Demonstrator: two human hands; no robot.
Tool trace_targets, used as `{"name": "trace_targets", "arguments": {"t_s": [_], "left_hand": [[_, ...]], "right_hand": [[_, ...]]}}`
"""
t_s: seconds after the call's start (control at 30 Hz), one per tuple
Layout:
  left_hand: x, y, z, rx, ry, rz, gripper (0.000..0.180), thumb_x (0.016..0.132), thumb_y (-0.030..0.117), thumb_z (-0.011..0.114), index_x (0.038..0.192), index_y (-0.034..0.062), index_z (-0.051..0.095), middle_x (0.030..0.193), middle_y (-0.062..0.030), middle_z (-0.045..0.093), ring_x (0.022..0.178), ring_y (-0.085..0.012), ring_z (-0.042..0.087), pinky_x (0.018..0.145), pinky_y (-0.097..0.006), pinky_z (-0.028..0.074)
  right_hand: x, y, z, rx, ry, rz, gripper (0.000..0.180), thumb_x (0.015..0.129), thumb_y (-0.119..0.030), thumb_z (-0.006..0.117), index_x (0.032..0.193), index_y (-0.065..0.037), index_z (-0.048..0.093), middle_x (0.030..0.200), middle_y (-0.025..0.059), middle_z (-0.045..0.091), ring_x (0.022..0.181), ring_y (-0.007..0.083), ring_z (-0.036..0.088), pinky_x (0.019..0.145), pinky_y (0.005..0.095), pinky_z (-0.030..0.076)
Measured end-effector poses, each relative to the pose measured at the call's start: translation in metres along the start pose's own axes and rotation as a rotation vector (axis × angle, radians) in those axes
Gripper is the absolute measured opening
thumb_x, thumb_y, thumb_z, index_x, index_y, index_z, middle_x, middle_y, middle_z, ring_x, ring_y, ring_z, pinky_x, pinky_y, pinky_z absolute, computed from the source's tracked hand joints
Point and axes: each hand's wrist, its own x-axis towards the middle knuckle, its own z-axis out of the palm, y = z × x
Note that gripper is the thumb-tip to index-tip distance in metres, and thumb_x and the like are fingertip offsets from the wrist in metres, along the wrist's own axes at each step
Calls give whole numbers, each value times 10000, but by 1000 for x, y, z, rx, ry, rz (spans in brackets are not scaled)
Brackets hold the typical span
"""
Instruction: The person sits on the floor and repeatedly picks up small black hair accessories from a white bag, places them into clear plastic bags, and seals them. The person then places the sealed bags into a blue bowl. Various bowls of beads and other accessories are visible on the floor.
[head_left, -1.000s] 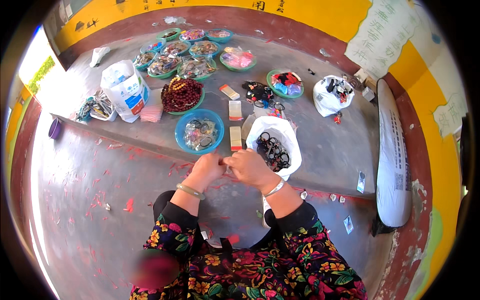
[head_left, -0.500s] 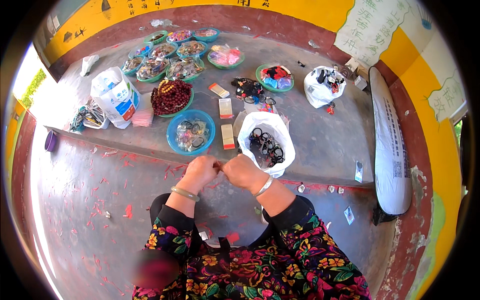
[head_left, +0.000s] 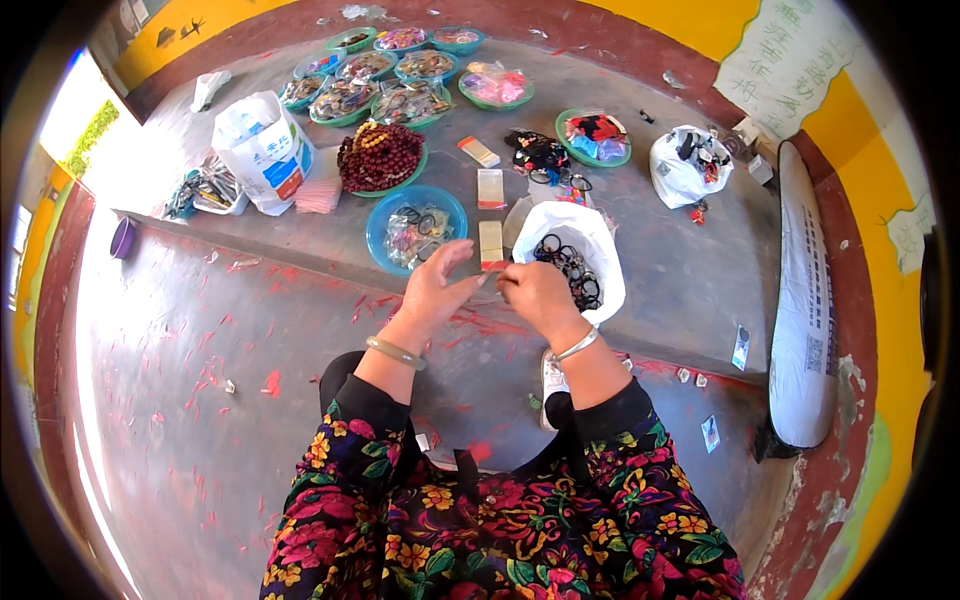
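Both hands, left hand and right hand, are meeting, pinching a small strip. Just beyond them are lying three cream cards, one white bag, one blue bowl.

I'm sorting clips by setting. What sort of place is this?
Probably a home or courtyard workspace for sorting beads and small trinkets: round plastic bowls of mixed bits on a raised concrete step, a white bag of dark rings, painted yellow walls.

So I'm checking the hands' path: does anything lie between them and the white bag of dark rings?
Nothing visible does. The left hand and right hand hover just beside the white bag, whose open mouth faces them.
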Motion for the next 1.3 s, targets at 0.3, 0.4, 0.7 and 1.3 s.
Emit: {"name": "trace_targets", "arguments": {"t_s": [0.3,0.4,0.7,1.3], "left_hand": [[-1,8,3,27,-233,-225,323,804,75,625,1108,-19,568,1007,-81,631,967,-172,599,796,-272,484],[0,-1,4,-136,-233,-353,200,840,56,575,1009,-47,605,873,-75,657,811,-150,634,696,-264,513],[0,-6,3,-102,-242,-377,174,863,66,555,986,-34,628,854,-81,662,746,-118,622,653,-251,514],[-1,-19,9,-106,-325,-250,234,830,66,590,1051,-4,614,876,-79,652,773,-122,607,696,-265,495]], "right_hand": [[2,-8,-7,535,-84,267,169,790,-178,617,817,-22,676,605,104,634,496,173,612,519,295,490],[-2,-17,-7,163,60,82,124,766,-155,618,794,-46,668,633,95,622,554,223,610,553,336,488],[-5,-20,0,-5,231,-238,105,725,-129,609,777,-46,649,745,95,626,696,298,608,625,384,483],[0,-2,-8,460,-167,105,178,728,-155,645,816,-4,675,666,113,642,564,132,571,560,274,450]]}}
